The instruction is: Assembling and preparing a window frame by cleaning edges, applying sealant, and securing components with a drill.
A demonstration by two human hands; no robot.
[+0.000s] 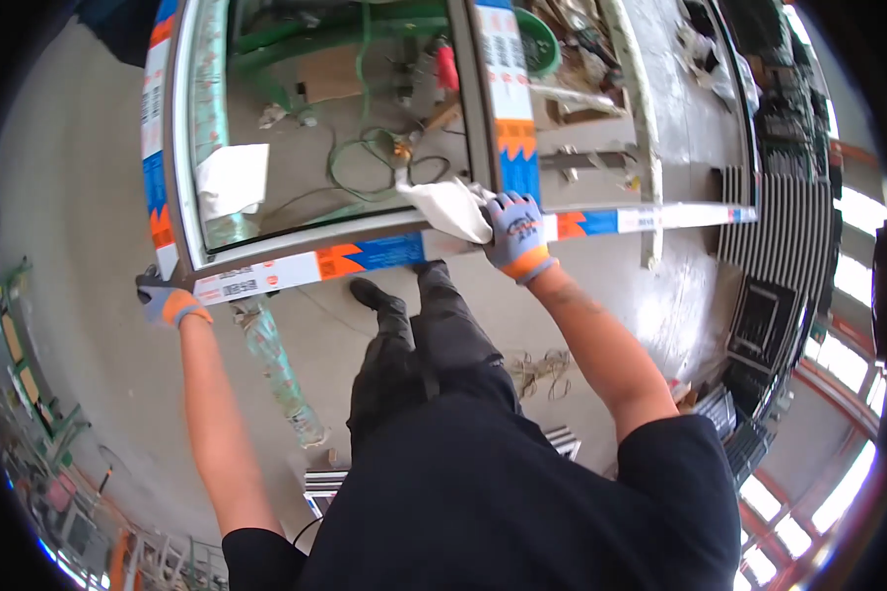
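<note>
A large window frame (296, 244) lies in front of me, its dark and light profiles wrapped in white, blue and orange protective tape. My left hand (172, 300), in a grey and orange glove, has its dark fingertips closed around the frame's near left corner. On the near rail, where the middle bar meets it, my right hand (518, 236) is closed on a crumpled white cloth (450, 207) in a matching glove. The cloth drapes over the glass edge to the left of that hand. A white sheet (234, 181) sits at the left side of the glass pane (315, 167).
Wrapped support bars (279, 360) run beneath the frame. Through the glass show a green hose (350, 163) and a brown board (329, 75). A green tub (536, 44) stands beyond the middle bar. Stacked dark profiles (784, 231) line the right side. My legs stand close to the near rail.
</note>
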